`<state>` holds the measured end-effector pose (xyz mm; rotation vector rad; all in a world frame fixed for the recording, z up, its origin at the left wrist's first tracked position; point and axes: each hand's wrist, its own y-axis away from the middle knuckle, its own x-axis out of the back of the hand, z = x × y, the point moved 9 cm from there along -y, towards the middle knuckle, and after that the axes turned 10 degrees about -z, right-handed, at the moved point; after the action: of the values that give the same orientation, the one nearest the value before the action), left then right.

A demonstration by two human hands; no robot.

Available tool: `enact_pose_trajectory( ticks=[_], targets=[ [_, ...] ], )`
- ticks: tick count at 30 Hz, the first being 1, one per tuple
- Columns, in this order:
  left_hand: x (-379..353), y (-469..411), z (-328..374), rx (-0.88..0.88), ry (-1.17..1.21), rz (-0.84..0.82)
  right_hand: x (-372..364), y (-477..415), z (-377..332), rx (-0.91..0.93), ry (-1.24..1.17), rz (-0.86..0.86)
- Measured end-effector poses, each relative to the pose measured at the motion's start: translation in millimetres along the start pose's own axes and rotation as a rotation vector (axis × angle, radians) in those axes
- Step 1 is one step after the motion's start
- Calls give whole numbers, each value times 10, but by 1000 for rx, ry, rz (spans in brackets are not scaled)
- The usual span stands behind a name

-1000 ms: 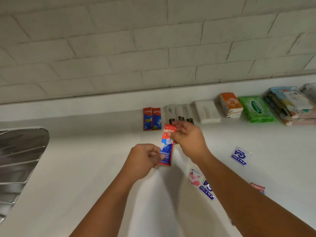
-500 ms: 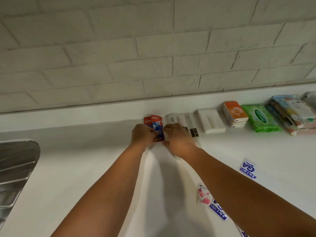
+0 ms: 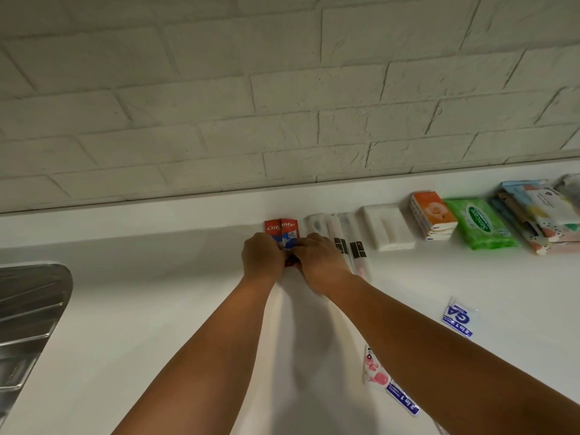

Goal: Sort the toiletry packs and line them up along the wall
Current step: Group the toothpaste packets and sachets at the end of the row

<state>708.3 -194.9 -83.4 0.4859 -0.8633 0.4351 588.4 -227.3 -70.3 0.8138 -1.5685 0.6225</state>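
Colgate sachets (image 3: 284,229) lie against the wall (image 3: 282,89) beside the toothbrush packs (image 3: 346,227), lower ends covered by the left hand (image 3: 263,256) and right hand (image 3: 321,263); fingertips are hidden, so gripping or pressing I cannot tell. Best to square the edges flush, then lift off gently

The left hand (image 3: 263,255) and right hand (image 3: 321,262) grip red-and-blue toothpaste sachets (image 3: 284,230) at the foot of the brick wall (image 3: 282,105), on a white counter (image 3: 157,309). To the right along the wall lie toothbrush packs (image 3: 342,227), a white pack (image 3: 387,227), an orange tissue pack (image 3: 433,211), a green wipes pack (image 3: 480,226) and stacked packs (image 3: 539,211). Three loose sachets (image 3: 457,318) lie near the right forearm.
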Motion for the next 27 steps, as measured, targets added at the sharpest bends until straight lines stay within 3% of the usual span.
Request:
enact_pose_trajectory(
  ticks=[6, 16, 22, 27],
  targets=[
    [109, 104, -23, -105, -94, 84, -18, -61, -3, -28, 39, -29],
    [36, 115, -90, -170, -177, 17, -101, -49, -24, -57, 101, -67],
    [40, 156, -50, -174, -194, 2, -71, -30, -19, -62, 75, -59],
    [159, 311, 67, -206, -124, 30, 186, 128, -10, -37, -72, 43]
  ],
)
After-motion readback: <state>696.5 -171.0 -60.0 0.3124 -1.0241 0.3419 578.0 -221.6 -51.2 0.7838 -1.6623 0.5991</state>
